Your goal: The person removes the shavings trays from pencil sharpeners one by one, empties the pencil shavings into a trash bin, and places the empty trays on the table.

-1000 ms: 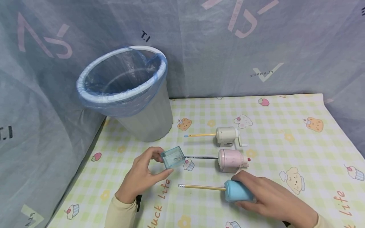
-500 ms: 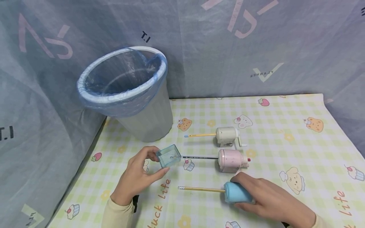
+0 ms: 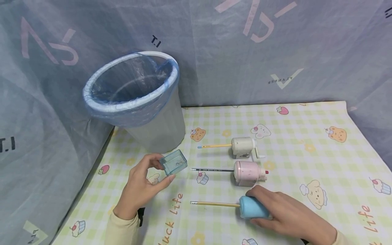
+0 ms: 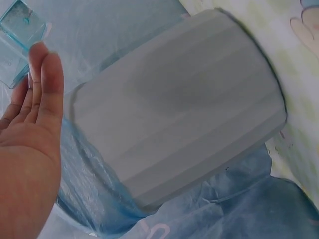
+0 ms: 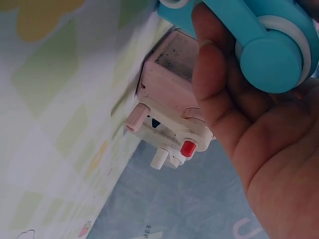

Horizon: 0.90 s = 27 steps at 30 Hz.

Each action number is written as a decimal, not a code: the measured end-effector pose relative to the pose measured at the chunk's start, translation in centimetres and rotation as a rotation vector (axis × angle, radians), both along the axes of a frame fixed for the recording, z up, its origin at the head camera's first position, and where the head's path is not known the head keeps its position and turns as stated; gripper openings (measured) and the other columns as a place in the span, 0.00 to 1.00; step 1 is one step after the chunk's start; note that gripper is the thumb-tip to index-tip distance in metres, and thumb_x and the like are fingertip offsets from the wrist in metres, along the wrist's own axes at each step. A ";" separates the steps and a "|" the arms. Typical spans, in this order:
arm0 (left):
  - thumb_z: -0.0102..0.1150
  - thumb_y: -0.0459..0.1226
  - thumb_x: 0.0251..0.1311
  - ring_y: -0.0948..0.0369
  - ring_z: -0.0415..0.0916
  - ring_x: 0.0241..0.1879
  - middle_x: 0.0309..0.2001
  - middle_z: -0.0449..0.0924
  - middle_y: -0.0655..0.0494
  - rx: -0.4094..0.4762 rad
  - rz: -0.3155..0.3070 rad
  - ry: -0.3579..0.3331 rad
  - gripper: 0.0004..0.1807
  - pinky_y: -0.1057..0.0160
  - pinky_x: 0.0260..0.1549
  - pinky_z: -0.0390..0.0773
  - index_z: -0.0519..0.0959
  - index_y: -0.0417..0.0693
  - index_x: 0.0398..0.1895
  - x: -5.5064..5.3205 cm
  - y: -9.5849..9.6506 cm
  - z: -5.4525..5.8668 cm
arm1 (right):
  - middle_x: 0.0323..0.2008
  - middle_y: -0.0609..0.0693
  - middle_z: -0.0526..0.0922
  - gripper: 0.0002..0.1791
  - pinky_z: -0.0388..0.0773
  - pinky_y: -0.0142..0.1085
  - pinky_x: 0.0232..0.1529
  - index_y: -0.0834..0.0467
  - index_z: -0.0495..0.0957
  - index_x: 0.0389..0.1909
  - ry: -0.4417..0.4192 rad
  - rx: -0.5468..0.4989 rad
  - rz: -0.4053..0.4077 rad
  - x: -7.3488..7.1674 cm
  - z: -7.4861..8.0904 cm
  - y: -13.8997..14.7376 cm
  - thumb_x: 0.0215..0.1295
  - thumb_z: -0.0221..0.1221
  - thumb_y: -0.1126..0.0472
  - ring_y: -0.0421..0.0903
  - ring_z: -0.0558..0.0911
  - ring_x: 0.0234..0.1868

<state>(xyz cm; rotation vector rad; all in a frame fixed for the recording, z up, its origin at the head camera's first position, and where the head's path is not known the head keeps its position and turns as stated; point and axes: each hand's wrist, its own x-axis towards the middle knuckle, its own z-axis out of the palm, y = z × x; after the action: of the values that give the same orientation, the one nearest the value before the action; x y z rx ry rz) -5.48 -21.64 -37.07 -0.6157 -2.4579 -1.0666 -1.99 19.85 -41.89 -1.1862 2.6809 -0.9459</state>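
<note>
My left hand (image 3: 137,189) pinches a translucent teal shavings drawer (image 3: 174,162) between thumb and fingers, raised in front of the trash bin. Small dark bits lie inside the drawer, whose open side faces up and toward me. My right hand (image 3: 284,212) grips a blue crank pencil sharpener (image 3: 252,207) at the front of the table. From its left end sticks a yellow pencil (image 3: 214,203), eraser outward. In the right wrist view, fingers curl round the blue body beside its round crank hub (image 5: 271,62). The left wrist view catches only part of the drawer (image 4: 22,25).
A grey trash bin (image 3: 159,132) with a blue plastic liner stands at the back left. Behind the blue sharpener are a pink sharpener (image 3: 246,173) holding a black pencil (image 3: 212,169) and a white one (image 3: 242,147) holding a yellow pencil. A checked cloth (image 3: 306,136) covers the table.
My left hand has carried the drawer left and slightly away from me, toward the bin, uncovering the black pencil's end. My right hand stays on the blue sharpener, which has shifted slightly left.
</note>
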 end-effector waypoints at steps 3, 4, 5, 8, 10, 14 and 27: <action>0.84 0.29 0.45 0.64 0.78 0.38 0.38 0.81 0.61 0.001 0.008 0.041 0.34 0.69 0.40 0.77 0.78 0.44 0.58 -0.1 -0.3 0.2 | 0.47 0.32 0.77 0.29 0.77 0.30 0.34 0.44 0.72 0.62 -0.005 0.008 0.004 -0.2 0.0 -0.2 0.66 0.75 0.48 0.27 0.74 0.37; 0.84 0.29 0.45 0.64 0.78 0.38 0.38 0.82 0.61 0.004 0.006 0.050 0.35 0.69 0.43 0.76 0.78 0.44 0.59 -0.1 -0.3 0.3 | 0.47 0.32 0.77 0.29 0.77 0.30 0.35 0.45 0.73 0.62 -0.008 0.012 0.003 -0.2 0.1 -0.3 0.66 0.76 0.48 0.27 0.74 0.37; 0.83 0.28 0.44 0.63 0.78 0.38 0.38 0.82 0.61 0.009 0.004 0.056 0.35 0.70 0.43 0.76 0.78 0.43 0.59 -0.1 -0.4 0.4 | 0.48 0.32 0.77 0.28 0.78 0.31 0.36 0.45 0.74 0.61 -0.013 0.017 0.002 -0.2 0.1 -0.4 0.66 0.76 0.48 0.27 0.75 0.38; 0.83 0.27 0.43 0.63 0.78 0.38 0.38 0.82 0.60 0.020 0.006 0.072 0.35 0.72 0.45 0.76 0.79 0.42 0.58 0.0 -0.7 0.7 | 0.49 0.32 0.77 0.28 0.79 0.32 0.37 0.45 0.75 0.60 -0.021 0.027 -0.003 -0.3 0.1 -0.4 0.65 0.76 0.48 0.27 0.75 0.38; 0.83 0.27 0.43 0.62 0.78 0.38 0.38 0.82 0.60 0.027 0.014 0.080 0.35 0.73 0.47 0.76 0.79 0.42 0.58 0.0 -0.9 0.9 | 0.48 0.32 0.77 0.27 0.79 0.32 0.37 0.45 0.75 0.60 -0.021 0.029 -0.006 -0.3 0.1 -0.4 0.65 0.76 0.48 0.27 0.75 0.39; 0.82 0.25 0.42 0.62 0.79 0.36 0.37 0.82 0.57 0.032 0.024 0.113 0.35 0.74 0.47 0.76 0.80 0.40 0.58 0.0 -1.4 1.4 | 0.48 0.32 0.78 0.27 0.79 0.32 0.37 0.45 0.75 0.60 -0.012 0.024 -0.006 -0.3 0.1 -0.3 0.64 0.76 0.48 0.28 0.75 0.38; 0.71 0.56 0.67 0.67 0.78 0.37 0.36 0.83 0.40 0.171 -0.050 0.338 0.39 0.74 0.45 0.76 0.80 0.23 0.53 -1.1 -3.4 4.1 | 0.48 0.32 0.78 0.27 0.79 0.32 0.37 0.46 0.77 0.60 0.010 0.000 0.009 -0.3 -0.2 -0.4 0.65 0.76 0.49 0.28 0.75 0.39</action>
<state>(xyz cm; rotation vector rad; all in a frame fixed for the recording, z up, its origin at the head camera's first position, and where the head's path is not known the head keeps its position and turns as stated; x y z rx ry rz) -6.60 -25.03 -33.00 -0.7390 -2.0495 -1.0783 -2.27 19.47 -42.10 -1.2047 2.6808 -0.9418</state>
